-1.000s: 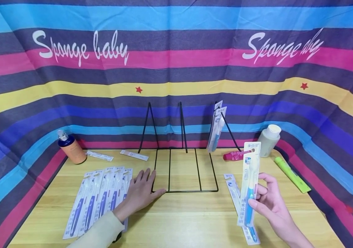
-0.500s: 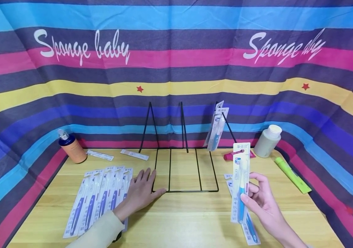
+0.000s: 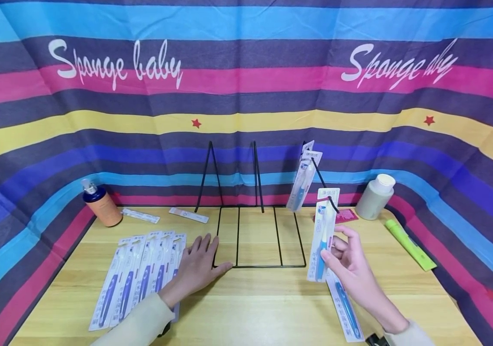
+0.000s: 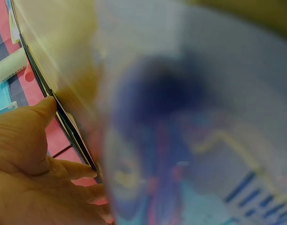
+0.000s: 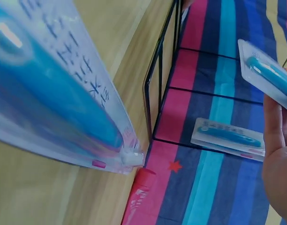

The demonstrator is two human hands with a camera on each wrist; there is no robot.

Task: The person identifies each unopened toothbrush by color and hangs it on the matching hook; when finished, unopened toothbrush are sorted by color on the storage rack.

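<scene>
My right hand (image 3: 354, 266) pinches a packaged blue toothbrush (image 3: 323, 240) upright by its edge, above the right side of the table. A black hook tip shows at the hole in the pack's top. The same toothbrush (image 5: 270, 77) appears in the right wrist view with the fingers under it. Farther back, packaged blue toothbrushes (image 3: 303, 185) hang on the right arm of a black wire rack (image 3: 268, 265). Palm down, my left hand (image 3: 199, 264) lies at the rack's left front corner with its fingers spread. Another packaged blue toothbrush (image 3: 347, 307) lies beneath my right hand.
Several packaged purple toothbrushes (image 3: 127, 283) lie left, partly under my left arm. Around the back stand an orange-and-blue bottle (image 3: 103, 206) and a grey bottle (image 3: 374, 199). A pink tube (image 3: 347, 216), a green tube (image 3: 411, 245) and two small white packets (image 3: 188, 215) lie there too.
My right hand has carried the toothbrush left and away from me, up to the end of the rack's right arm. The hanging toothbrushes swing slightly. My left hand stays put.
</scene>
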